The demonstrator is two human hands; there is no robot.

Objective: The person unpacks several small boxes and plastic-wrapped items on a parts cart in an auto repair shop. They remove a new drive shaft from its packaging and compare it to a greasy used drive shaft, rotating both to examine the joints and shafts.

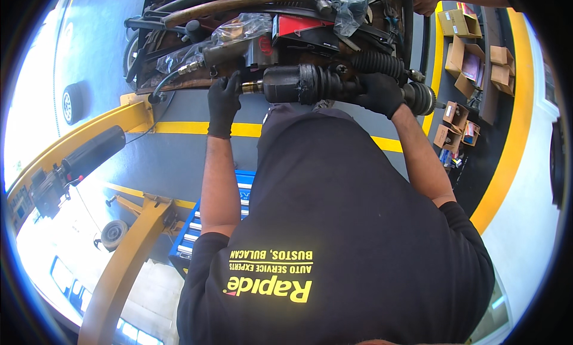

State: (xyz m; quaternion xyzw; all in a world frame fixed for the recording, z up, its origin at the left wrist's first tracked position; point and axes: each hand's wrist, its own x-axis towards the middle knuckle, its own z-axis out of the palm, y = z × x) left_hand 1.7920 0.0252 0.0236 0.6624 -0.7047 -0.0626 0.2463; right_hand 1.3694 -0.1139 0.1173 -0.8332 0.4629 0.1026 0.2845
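Observation:
A black CV axle [283,84] with ribbed rubber boots is held level across the front of me, along the near edge of the workbench. My right hand [381,94], in a dark glove, is wrapped round its bar between the inner boot and the outer joint. At the other end, my left hand [224,103], also gloved, has its fingers closed at the tip of the shiny stub shaft [252,87]. Exactly how the left fingertips grip is hard to see. Just beyond the axle lies another ribbed black boot [379,65] on the bench.
The cluttered workbench [146,82] carries a hammer [320,0], a red and black box [304,32], clear plastic bags [242,28] and a hose [170,78]. Another person's hand [425,0] rests at its far right. Cartons [465,65] stand right; a yellow lift arm [77,139] and blue tool cabinet [194,226] left.

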